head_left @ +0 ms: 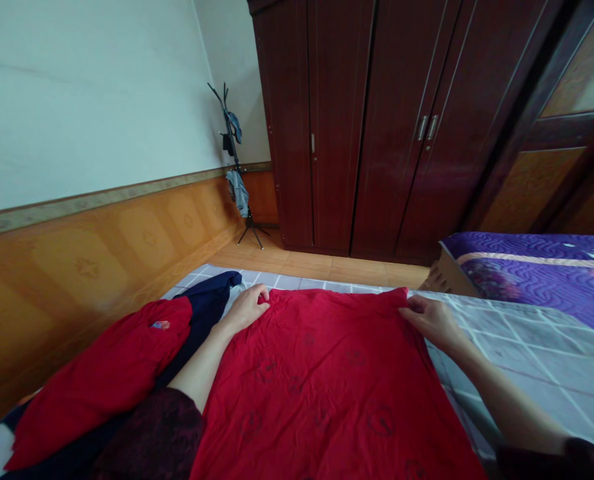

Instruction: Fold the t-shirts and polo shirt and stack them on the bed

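A red garment point(321, 373) with faint dark round prints lies spread and wrinkled over the bed in front of me; its lower part runs out of the picture. My left hand point(249, 307) pinches its far left corner. At the far right corner, my right hand point(429, 320) has the cloth between thumb and fingers. The far edge stretches fairly straight between both hands. To the left, a folded red garment point(111, 360) with a small colourful emblem rests on dark navy clothing point(197, 313).
The bed has a grey checked sheet point(537, 347). A purple quilted bed point(551, 267) stands at right. Beyond are a dark red wardrobe point(327, 180) and a black coat stand point(235, 153) with hanging items. A tan-panelled wall point(127, 247) runs along the left.
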Tool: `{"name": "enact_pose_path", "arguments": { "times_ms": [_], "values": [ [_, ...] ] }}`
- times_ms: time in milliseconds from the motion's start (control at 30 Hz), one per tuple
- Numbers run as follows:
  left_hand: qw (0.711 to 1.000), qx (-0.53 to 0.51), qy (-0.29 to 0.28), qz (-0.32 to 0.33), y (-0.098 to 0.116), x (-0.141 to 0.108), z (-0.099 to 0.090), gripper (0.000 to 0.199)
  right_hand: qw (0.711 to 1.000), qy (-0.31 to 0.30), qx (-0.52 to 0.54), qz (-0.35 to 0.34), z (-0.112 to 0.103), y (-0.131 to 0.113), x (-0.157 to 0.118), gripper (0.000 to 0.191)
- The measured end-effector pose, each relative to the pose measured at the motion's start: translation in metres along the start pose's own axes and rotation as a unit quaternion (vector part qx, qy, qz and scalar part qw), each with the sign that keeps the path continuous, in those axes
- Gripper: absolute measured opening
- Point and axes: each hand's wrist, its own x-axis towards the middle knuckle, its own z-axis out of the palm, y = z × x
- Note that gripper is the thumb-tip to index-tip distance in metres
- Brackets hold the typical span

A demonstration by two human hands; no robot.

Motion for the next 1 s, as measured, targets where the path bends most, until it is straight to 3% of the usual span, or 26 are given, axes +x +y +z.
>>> {"name": "enact_pose_path", "arguments": {
  "times_ms": [133,267,367,533,700,867,1000],
  "values": [
    [0.998,-0.046,-0.005,-0.046,-0.010,0.002,-0.009,0.044,0.990,-0.127,0.040,0.046,-0.005,0.002,-0.001,0.029],
    [0.993,-0.067,-0.013,-0.093,-0.021,0.001,-0.019,0.038,0.978,-0.182,0.070,0.071,-0.004,0.008,-0.002,0.033],
    [0.991,-0.070,-0.010,-0.113,-0.024,0.002,-0.017,0.032,0.986,-0.150,0.056,0.051,0.001,0.012,0.001,0.028],
    [0.981,-0.044,0.078,-0.170,-0.027,0.007,-0.009,0.027,0.994,-0.096,0.040,0.042,0.005,0.014,0.005,0.025],
    [0.969,0.011,0.117,-0.217,-0.024,0.034,-0.013,0.028,0.998,-0.030,-0.008,0.051,0.000,0.012,0.005,0.031],
    [0.968,0.088,0.089,-0.218,-0.013,0.071,-0.012,0.029,0.993,0.021,-0.083,0.081,-0.002,0.008,-0.004,0.038],
    [0.970,0.128,0.042,-0.203,-0.007,0.068,0.006,0.030,0.988,0.020,-0.132,0.083,0.000,-0.001,-0.013,0.033]
  ]
}}
